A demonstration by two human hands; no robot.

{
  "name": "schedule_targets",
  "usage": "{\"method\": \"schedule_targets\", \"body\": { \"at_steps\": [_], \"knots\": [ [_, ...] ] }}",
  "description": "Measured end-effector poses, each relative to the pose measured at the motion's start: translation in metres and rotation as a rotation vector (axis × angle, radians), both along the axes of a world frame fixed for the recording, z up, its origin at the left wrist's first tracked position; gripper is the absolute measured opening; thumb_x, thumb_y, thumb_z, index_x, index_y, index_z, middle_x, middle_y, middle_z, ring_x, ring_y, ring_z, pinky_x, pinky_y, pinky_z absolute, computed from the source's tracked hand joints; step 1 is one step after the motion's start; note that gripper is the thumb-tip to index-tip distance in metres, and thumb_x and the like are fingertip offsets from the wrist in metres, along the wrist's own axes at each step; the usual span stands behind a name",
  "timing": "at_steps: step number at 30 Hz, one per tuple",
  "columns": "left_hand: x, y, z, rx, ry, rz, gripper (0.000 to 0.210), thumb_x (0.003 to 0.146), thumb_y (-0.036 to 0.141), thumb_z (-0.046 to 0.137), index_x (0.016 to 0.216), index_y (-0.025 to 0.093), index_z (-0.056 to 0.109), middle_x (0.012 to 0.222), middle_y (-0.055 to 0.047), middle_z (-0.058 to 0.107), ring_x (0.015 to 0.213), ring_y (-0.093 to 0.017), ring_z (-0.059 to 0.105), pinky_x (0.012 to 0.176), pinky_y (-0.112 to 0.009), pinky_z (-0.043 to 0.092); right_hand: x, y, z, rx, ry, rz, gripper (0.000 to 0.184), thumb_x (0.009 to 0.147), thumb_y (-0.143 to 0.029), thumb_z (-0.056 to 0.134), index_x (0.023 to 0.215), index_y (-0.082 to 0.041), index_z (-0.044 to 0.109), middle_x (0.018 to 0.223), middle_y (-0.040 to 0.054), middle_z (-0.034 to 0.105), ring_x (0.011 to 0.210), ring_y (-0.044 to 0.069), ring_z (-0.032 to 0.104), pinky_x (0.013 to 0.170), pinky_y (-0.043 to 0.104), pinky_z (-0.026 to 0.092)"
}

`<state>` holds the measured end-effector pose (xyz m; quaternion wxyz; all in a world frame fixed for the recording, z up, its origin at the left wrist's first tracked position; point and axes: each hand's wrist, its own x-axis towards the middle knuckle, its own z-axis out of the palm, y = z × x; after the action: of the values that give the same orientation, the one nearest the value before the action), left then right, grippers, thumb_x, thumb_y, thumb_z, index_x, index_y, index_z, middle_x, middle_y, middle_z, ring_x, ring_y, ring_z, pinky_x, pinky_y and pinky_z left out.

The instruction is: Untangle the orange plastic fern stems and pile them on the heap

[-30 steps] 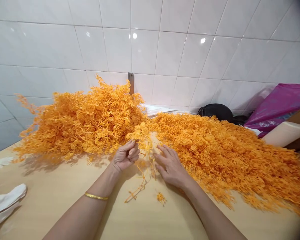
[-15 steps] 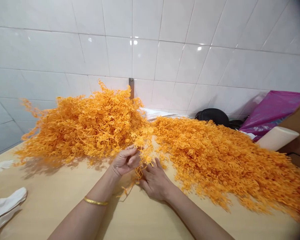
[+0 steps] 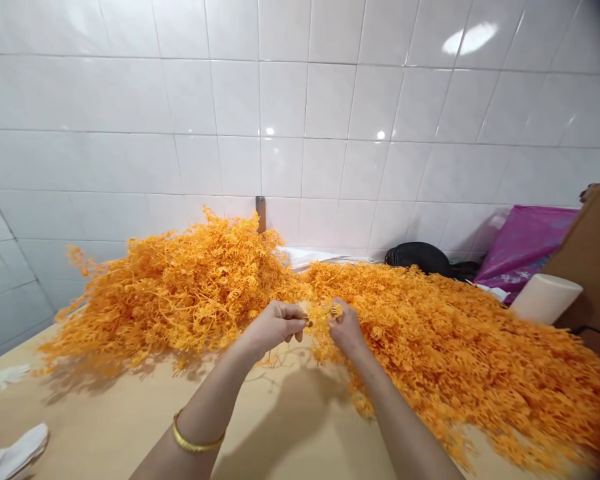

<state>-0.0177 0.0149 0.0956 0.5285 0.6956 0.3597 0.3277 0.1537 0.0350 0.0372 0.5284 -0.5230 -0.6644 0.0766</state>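
My left hand (image 3: 279,327) is closed in a pinch on one side of a small orange artificial sprig (image 3: 320,321). On the sprig's other side, my right hand (image 3: 347,327) has its fingers curled around the orange pieces. Both hands are raised a little above the table, between two heaps. The left heap of orange artificial sprigs (image 3: 190,293) is tall and tangled, with stems showing. A wider, flatter orange heap (image 3: 445,333) spreads to the right, just behind and beside my right hand. A few loose bits lie under my hands.
White gloves (image 3: 15,453) lie at the table's left edge. Along the tiled wall sit a black case (image 3: 420,257), a purple bag (image 3: 525,240), a pale roll (image 3: 546,299) and a cardboard box (image 3: 595,260). A metal bracket (image 3: 261,215) stands behind the left heap.
My right hand has lifted from the table and curled its fingers at the sprig. My left hand has moved right with it. The view has tilted up.
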Motion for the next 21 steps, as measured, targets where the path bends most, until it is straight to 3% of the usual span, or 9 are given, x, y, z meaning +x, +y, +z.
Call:
{"method": "schedule_targets", "body": {
  "at_steps": [3,6,8,10,14,21],
  "knots": [
    [0.007,0.004,0.005,0.048,0.053,0.005,0.015,0.060,0.020,0.053,0.047,0.014,0.051,0.041,0.003,0.043,0.037,-0.004,0.027,0.040,-0.021,0.017,0.005,0.004,0.020,-0.070,0.196,0.043,0.039,0.078,-0.042,0.032,0.075,-0.014,0.060,0.065,0.0048,0.058,0.060,0.015,0.052,0.056,0.026,0.041],
    [0.011,0.006,0.012,0.048,0.067,0.016,0.005,0.058,0.018,0.053,0.055,0.014,0.052,0.044,0.005,0.043,0.039,-0.004,0.029,0.041,-0.020,0.019,0.005,-0.002,0.045,-0.176,0.455,0.250,0.043,0.077,-0.049,0.035,0.081,-0.016,0.061,0.071,0.0052,0.060,0.069,0.016,0.053,0.064,0.027,0.040],
    [0.014,0.008,0.014,0.063,0.067,0.038,0.002,0.057,0.015,0.052,0.056,0.014,0.051,0.044,0.006,0.040,0.040,-0.004,0.028,0.041,-0.019,0.020,0.003,-0.010,0.058,-0.202,0.424,0.370,0.037,0.074,-0.049,0.043,0.083,-0.017,0.061,0.075,0.0031,0.060,0.076,0.016,0.052,0.070,0.027,0.037],
    [0.016,0.010,0.011,0.093,0.055,0.062,0.002,0.057,0.014,0.050,0.055,0.014,0.050,0.044,0.007,0.037,0.040,-0.003,0.026,0.042,-0.019,0.019,0.001,-0.015,0.063,-0.235,0.290,0.411,0.031,0.069,-0.046,0.052,0.076,-0.018,0.061,0.071,0.0000,0.057,0.072,0.014,0.049,0.067,0.025,0.036],
    [0.018,0.015,0.004,0.154,0.017,0.123,0.004,0.057,0.014,0.050,0.059,0.013,0.054,0.047,0.006,0.040,0.043,-0.004,0.028,0.042,-0.019,0.021,0.000,-0.014,0.059,-0.262,0.213,0.363,0.032,0.065,-0.042,0.058,0.051,-0.016,0.048,0.050,-0.0051,0.041,0.050,0.008,0.037,0.050,0.022,0.027],
    [0.012,0.016,0.006,0.129,-0.035,0.180,0.015,0.062,0.026,0.054,0.069,0.012,0.057,0.052,0.003,0.046,0.042,-0.005,0.034,0.042,-0.020,0.027,0.006,-0.009,0.059,-0.111,0.653,0.129,0.031,0.063,-0.045,0.059,0.056,-0.016,0.051,0.049,-0.0044,0.043,0.047,0.008,0.038,0.047,0.022,0.029]
  ]
}}
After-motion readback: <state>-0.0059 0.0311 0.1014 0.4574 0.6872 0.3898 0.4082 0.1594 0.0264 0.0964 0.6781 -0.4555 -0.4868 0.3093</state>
